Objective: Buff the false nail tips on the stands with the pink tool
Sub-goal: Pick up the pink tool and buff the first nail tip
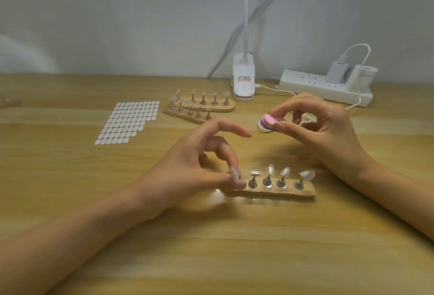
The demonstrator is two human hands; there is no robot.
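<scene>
The pink tool (pixel 273 118) is pinched between thumb and forefinger of the right hand (pixel 314 128), lifted above the table (pixel 211 247) behind the near stand (pixel 270 192). It looks like a small fan of oval pads, its long axis roughly level, pointing left. The left hand (pixel 199 165) pinches the leftmost peg on that stand, its forefinger lifted and free. Four clear nail tips (pixel 270 169) show to its right, standing in a left-to-right row and leaning up and away. To buff well, steady each peg and stroke lightly along the tip. Two more stands (pixel 199 107) wait farther back, beside a sticker sheet (pixel 129 122).
</scene>
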